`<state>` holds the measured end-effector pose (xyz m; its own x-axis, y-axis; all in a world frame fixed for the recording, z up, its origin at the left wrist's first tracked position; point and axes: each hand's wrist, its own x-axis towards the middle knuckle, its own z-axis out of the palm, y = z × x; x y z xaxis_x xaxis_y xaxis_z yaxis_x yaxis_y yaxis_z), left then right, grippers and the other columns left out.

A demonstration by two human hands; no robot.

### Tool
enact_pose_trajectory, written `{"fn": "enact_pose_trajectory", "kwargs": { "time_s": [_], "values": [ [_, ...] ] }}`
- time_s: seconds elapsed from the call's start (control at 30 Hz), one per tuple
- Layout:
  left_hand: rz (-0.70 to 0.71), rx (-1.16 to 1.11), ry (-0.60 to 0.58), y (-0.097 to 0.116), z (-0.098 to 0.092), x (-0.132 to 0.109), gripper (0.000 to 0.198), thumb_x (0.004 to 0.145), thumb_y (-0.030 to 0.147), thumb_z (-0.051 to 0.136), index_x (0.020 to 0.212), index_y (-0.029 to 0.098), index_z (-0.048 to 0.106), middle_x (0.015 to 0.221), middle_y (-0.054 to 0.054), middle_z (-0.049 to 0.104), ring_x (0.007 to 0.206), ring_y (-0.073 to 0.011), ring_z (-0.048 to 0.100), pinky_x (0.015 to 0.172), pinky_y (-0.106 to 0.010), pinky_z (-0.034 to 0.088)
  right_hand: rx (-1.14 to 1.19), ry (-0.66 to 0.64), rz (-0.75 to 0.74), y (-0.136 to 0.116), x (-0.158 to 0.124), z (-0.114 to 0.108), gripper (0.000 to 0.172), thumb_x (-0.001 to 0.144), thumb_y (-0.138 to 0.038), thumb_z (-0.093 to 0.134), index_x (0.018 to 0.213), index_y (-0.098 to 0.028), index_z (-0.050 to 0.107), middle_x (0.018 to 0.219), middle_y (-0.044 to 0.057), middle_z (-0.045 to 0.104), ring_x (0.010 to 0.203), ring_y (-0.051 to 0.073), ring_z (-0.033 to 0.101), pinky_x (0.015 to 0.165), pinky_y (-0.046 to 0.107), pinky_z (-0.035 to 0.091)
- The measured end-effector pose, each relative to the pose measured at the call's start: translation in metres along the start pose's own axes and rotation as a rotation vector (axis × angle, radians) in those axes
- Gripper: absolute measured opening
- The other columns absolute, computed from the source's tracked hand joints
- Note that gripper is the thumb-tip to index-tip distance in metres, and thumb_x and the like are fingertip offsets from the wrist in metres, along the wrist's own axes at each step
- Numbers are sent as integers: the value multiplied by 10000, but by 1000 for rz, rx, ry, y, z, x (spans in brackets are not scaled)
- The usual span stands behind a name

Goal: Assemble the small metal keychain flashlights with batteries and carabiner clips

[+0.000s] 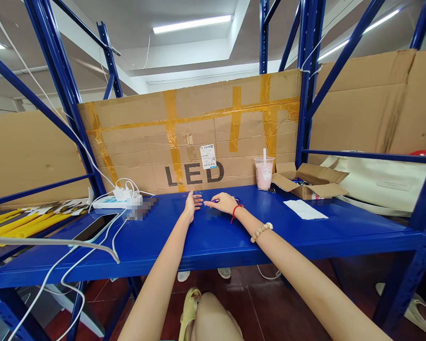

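Observation:
Both my arms reach out over the blue metal shelf [230, 227]. My right hand [224, 203] is closed around a pen [215, 201], whose tip points left towards my other hand. The far end of the pen sticks out behind the knuckles. My left hand [192, 204] rests on its side by the shelf surface, fingers apart and palm turned to the right, with nothing in it. A small gap separates the fingers from the pen tip. A white sheet of paper [305, 209] lies farther right on the shelf.
At the back right stand a cup of pink drink with a straw [264, 171] and an open cardboard box [307, 181]. On the left are a power strip [115, 201], white cables and a phone [95, 228]. A tall cardboard sheet [145, 151] closes off the back; blue posts frame the sides.

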<state>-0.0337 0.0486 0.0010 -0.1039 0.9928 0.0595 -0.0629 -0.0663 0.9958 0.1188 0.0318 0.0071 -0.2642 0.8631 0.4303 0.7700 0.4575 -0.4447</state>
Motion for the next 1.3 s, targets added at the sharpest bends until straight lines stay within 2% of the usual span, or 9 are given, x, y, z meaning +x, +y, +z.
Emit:
{"fn": "enact_pose_trajectory", "kwargs": {
  "time_s": [0.23, 0.53, 0.73, 0.87, 1.07, 1.3],
  "values": [
    [-19, 2, -3, 4, 1, -4, 498, 807, 506, 258, 805, 130, 584, 792, -107, 635, 697, -177, 579, 565, -239, 369, 9, 22, -10, 2, 1, 0, 456, 742, -627, 464, 790, -241, 701, 784, -17, 661, 723, 126, 559, 561, 210, 325],
    [-21, 3, 0, 2, 1, -2, 482, 805, 507, 262, 778, 141, 575, 780, -99, 630, 673, -170, 563, 573, -241, 367, -47, 31, -17, 4, 2, 2, 467, 728, -643, 468, 755, -236, 696, 758, 5, 664, 707, 139, 557, 532, 218, 298],
    [-47, -1, 0, 2, 0, 1, 478, 829, 473, 250, 726, 137, 574, 774, -97, 623, 599, -144, 524, 547, -235, 352, -32, 24, -81, 5, 3, 5, 455, 729, -628, 475, 753, -235, 702, 751, 8, 668, 691, 142, 568, 524, 220, 317],
    [-49, -4, -4, 3, 0, 0, 469, 837, 466, 261, 707, 142, 575, 784, -95, 628, 611, -147, 527, 541, -231, 354, 9, -17, -131, 8, 4, 9, 420, 737, -589, 497, 786, -231, 710, 789, 14, 680, 699, 153, 584, 570, 227, 374],
    [-49, -19, -4, 1, -1, 0, 469, 850, 445, 251, 713, 134, 574, 774, -95, 623, 581, -132, 505, 537, -221, 354, 64, -37, -174, 10, 5, 11, 349, 790, -489, 486, 843, -226, 710, 889, 29, 683, 823, 188, 608, 718, 261, 431],
    [-45, -16, -4, 0, -1, -2, 482, 851, 458, 246, 718, 134, 577, 783, -96, 626, 606, -138, 520, 549, -219, 361, 5, -40, -156, 7, 4, 8, 308, 811, -446, 479, 854, -240, 703, 909, 23, 681, 860, 199, 611, 740, 282, 441]
  ]
}}
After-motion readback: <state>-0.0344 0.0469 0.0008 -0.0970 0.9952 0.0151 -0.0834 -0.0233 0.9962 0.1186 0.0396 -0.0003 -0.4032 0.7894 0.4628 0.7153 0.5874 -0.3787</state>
